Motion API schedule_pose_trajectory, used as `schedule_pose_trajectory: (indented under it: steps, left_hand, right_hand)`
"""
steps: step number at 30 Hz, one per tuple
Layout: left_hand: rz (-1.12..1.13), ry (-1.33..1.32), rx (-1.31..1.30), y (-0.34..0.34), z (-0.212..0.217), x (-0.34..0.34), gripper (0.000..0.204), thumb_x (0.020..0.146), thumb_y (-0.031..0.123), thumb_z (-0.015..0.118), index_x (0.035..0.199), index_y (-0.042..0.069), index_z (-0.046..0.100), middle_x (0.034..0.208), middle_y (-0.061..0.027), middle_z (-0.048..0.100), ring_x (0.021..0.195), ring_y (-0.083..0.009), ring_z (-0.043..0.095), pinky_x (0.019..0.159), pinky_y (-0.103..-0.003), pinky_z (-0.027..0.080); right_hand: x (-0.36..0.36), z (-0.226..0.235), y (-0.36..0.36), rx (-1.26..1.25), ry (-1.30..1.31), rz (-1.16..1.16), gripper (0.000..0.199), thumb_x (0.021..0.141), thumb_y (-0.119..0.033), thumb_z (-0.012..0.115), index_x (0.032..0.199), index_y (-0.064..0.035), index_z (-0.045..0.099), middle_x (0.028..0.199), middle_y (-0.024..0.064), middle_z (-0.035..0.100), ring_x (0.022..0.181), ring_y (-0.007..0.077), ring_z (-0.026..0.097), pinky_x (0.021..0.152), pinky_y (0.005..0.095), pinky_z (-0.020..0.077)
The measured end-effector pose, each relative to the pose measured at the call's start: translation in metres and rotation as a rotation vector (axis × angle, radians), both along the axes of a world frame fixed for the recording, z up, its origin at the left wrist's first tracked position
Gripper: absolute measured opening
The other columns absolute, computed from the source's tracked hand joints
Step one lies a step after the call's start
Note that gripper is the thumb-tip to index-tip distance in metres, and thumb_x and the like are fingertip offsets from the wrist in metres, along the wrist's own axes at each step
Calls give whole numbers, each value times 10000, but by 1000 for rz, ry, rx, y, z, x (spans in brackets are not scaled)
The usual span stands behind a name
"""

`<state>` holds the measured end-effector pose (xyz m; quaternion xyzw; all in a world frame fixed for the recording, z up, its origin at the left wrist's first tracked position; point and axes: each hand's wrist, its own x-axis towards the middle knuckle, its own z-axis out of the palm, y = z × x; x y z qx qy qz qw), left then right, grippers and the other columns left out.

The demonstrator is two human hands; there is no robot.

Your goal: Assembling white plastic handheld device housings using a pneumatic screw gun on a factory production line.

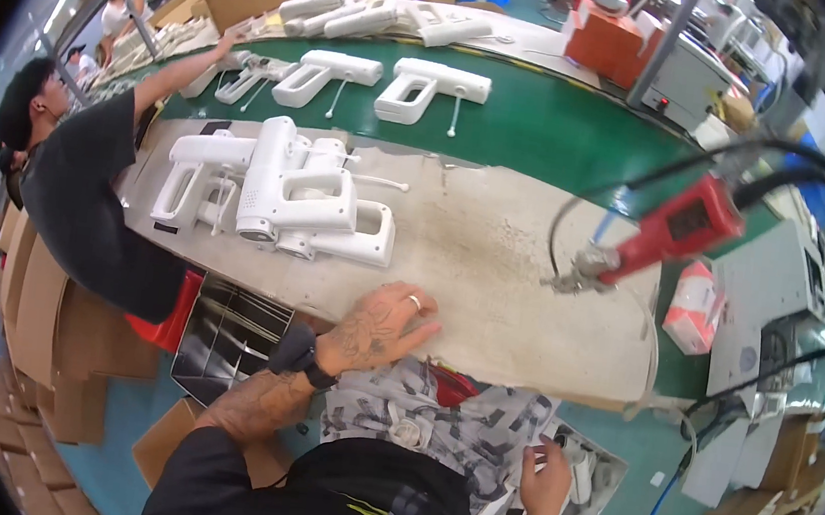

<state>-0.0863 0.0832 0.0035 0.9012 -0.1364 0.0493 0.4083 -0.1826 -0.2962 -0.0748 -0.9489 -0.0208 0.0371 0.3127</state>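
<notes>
My left hand (380,330) rests on the front edge of the worn pale board (525,335), fingers stretched out, a ring on one of them and nothing held. Lower right, my right hand (545,481) hangs beside a patterned grey-white sheet (476,420), its fingers loosely bent and apart. White parts (579,471) lie just beyond that hand. Left of centre on the board, several white gun-shaped housings (303,201) with loop handles are piled together. A few have thin cords with small ends. The pile sits ahead of my left hand, not touching it.
A red-bodied tool (682,226) on black cables hangs over the board's right side. Behind runs a green conveyor (547,121) carrying more white housings (433,92). At left a co-worker (83,183) reaches across it. A red-white box (694,307) stands right; cartons (80,313) stack left.
</notes>
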Motion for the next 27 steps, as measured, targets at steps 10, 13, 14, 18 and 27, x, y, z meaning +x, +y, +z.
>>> schedule_pose_trajectory:
  steps: [10, 13, 14, 18, 27]
  left_hand:
    - [40, -69, -159, 18, -28, 34, 207, 899, 231, 692, 888, 28, 655, 869, -142, 631, 903, -353, 617, 828, -434, 507]
    - [66, -56, -197, 19, -35, 26, 169, 893, 213, 695, 896, 50, 654, 875, -108, 625, 878, -316, 603, 788, -440, 497]
    - [103, -37, -204, 22, -39, 21, 159, 897, 204, 686, 895, 48, 655, 876, -106, 625, 880, -317, 602, 788, -439, 497]
    - [235, -42, -212, 48, -27, 25, 241, 907, 306, 663, 941, 68, 650, 897, -118, 634, 891, -328, 620, 786, -448, 498]
    - [120, 532, -508, 93, 38, -33, 599, 975, 598, 572, 1288, 93, 649, 1221, -169, 679, 1113, -328, 629, 952, -442, 486]
  right_hand:
    - [119, 106, 151, 228, -60, 376, 197, 867, -56, 727, 1062, -27, 713, 824, 104, 678, 654, 220, 631, 627, 336, 499]
    - [148, 85, 187, 329, 13, 263, 126, 911, -86, 694, 1009, -9, 711, 812, 127, 676, 671, 218, 636, 643, 344, 504]
    - [156, 83, 195, 208, 129, 231, 138, 945, -124, 665, 941, 9, 700, 791, 143, 678, 683, 213, 642, 653, 348, 512]
    - [158, 73, 198, 31, 357, 222, 335, 988, -324, 637, 1104, -15, 696, 1051, 177, 714, 930, 283, 662, 860, 401, 522]
    - [227, 86, 247, -133, 778, 652, 332, 984, -289, 640, 998, 38, 694, 871, 156, 712, 745, 217, 654, 693, 336, 530]
